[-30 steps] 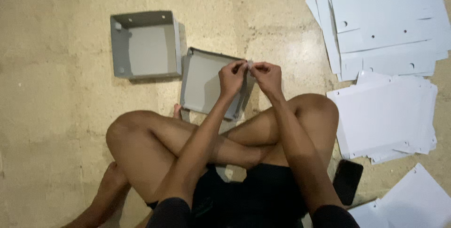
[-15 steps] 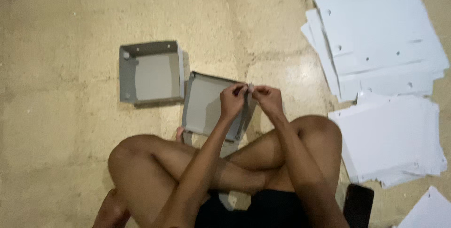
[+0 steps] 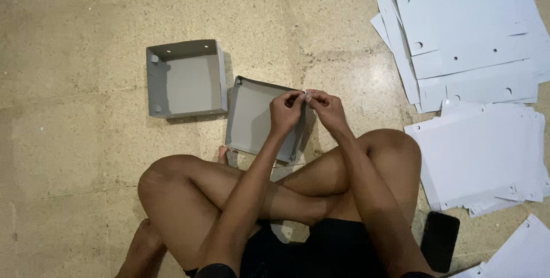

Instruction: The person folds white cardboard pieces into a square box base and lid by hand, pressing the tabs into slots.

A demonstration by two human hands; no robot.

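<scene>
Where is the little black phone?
In the head view, the flat black phone lies on the floor at the lower right, beside the person's right thigh and just below the nearer stack of white cardboard sheets.

- Our left hand (image 3: 285,112) and right hand (image 3: 325,107) meet at the far right corner of the half-folded tray (image 3: 252,119).
- Finished tray (image 3: 184,79) sits just left of it.
- Flat sheets (image 3: 475,83) lie to our right; phone (image 3: 439,241) by our right knee.
</scene>
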